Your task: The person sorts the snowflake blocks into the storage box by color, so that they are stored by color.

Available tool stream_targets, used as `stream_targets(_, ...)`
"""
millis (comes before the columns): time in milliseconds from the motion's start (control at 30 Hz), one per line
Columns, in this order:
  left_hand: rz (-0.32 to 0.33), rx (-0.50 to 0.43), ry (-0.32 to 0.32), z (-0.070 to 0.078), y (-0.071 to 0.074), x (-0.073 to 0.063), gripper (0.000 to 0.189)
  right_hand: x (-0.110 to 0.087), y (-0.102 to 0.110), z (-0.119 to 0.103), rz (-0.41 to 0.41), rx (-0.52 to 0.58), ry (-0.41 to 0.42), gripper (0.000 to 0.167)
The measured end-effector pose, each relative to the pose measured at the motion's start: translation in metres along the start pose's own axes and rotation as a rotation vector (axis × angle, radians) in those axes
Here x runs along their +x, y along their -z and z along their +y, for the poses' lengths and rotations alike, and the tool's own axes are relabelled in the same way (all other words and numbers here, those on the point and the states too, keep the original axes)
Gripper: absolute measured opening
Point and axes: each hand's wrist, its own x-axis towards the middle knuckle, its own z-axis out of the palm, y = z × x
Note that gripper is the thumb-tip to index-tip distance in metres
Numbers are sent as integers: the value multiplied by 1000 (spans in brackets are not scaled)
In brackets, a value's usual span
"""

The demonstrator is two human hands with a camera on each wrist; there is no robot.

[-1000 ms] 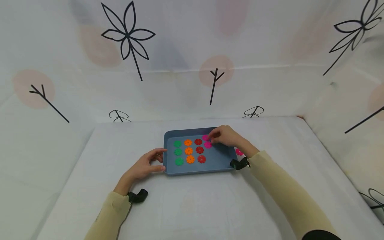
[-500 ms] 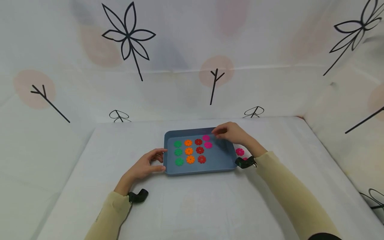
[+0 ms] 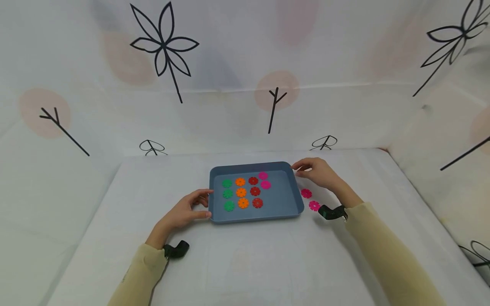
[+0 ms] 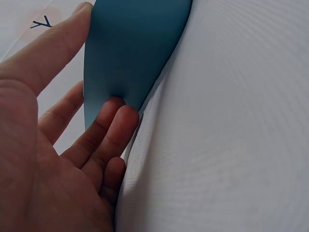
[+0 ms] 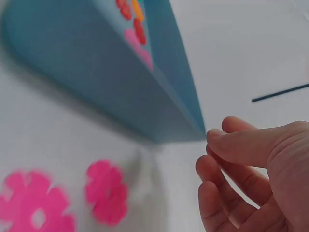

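A blue-grey tray (image 3: 282, 197) holds flower-shaped plastic discs in columns: green (image 3: 227, 194), orange (image 3: 241, 192) and red (image 3: 255, 191). Two pink discs (image 3: 266, 185) lie to the right of the red ones. At the tray's left end, my left hand (image 3: 189, 208) touches the outer wall; in the left wrist view its thumb is at the rim and its fingers (image 4: 126, 123) rest against the side. My right hand (image 3: 317, 172) is by the far right corner, fingers loosely bent, holding nothing. Whether it touches the rim I cannot tell.
Right of the tray, beneath the right forearm, two more pink discs lie on the white cloth: one farther back (image 3: 306, 193), the other nearer disc (image 3: 314, 205) close to the black wrist camera (image 3: 332, 212). A patterned white curtain (image 3: 229, 119) stands behind the table.
My right hand has moved right, from above the pink discs in the tray to beyond its right edge, uncovering the two pink discs outside. My left hand stays where it was.
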Motion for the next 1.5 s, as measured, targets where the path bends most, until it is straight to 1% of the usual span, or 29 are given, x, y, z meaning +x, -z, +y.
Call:
stream_targets(133,1,2,-2,0,0,0,66,-11,1,11,-13,-10,-33,25)
stream_targets(267,1,3,2,2,0,0,66,-20,1,18,-35,-13,-83,27)
stream_targets(333,0,5,1,3,0,-1,66,-24,1,21,-44,-24,-108,28)
stream_targets(400,2,5,4,3,0,-1,66,-27,1,24,-52,-41,-117,28)
stream_targets(567,3,2,8,3,0,0,66,-35,1,31,-71,-85,-96,28)
stream_targets(733,4,3,-7,3,0,-1,66,-40,3,38,-108,-77,-85,26)
stream_targets(900,1,-11,0,2,0,0,66,-40,2,42,-148,-69,-51,29)
stream_targets(1067,3,-16,18,2,0,1,66,-38,0,45,-145,-68,-33,31)
stream_targets(1167,4,-8,18,3,-1,1,67,-38,0,45,-149,-60,-42,32)
stream_targets(1267,1,-5,14,7,-2,1,67,-38,1,43,-162,-54,-50,34)
stream_targets(1500,-11,-15,19,36,2,-5,64,-39,0,39,-175,-28,-54,33)
